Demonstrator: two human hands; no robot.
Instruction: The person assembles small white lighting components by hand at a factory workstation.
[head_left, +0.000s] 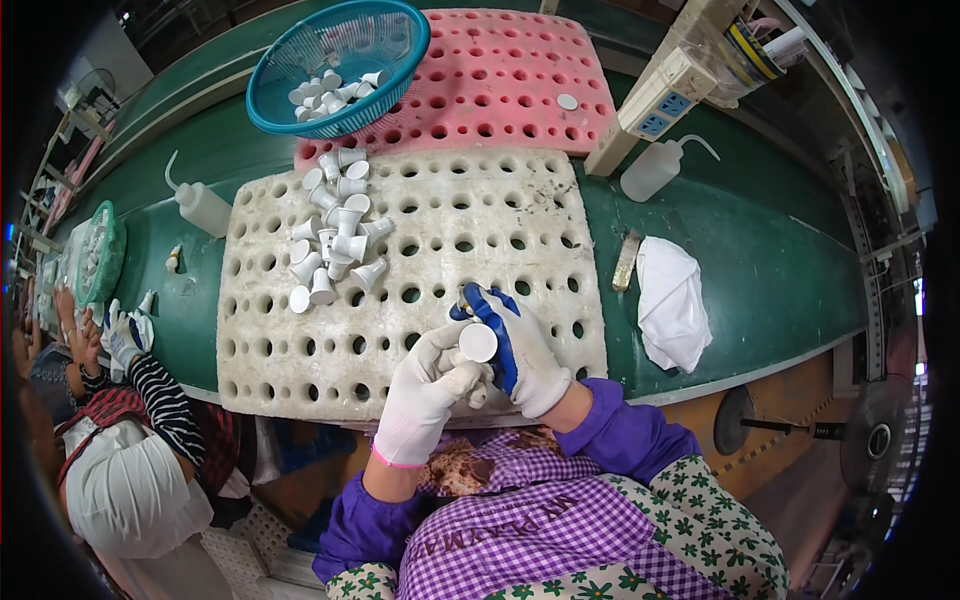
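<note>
So the white cup-shaped piece (478, 343) is just below the middle of the frame, round pale face turned up to the camera, right between the two gloved hands. The left hand (430, 382), white glove with a pink cuff, comes up from the lower edge with its fingers curled in and pinching the piece. The right hand (515, 345) has blue-coated fingers bent over just beside it, on the piece's right. There may be something small at those fingertips, but I can't tell how tightly they're closed or on what

Both hands are over an off-white foam block (435, 187) full of holes, and a loose pile of white cups (345, 235) sits on its upper left part. Above that there's a pink foam block (520, 62), with a teal basket (345, 127) of more cups overlapping its left end

It all sits on a green worktop (785, 270). Squeeze bottles at left (203, 210) and upper right (652, 170), white cloth (672, 300) on the right, power socket (664, 105) at upper right. Lower left there's a co-worker (130, 490) in a striped sleeve, and orange-tan floor shows lower right
</note>
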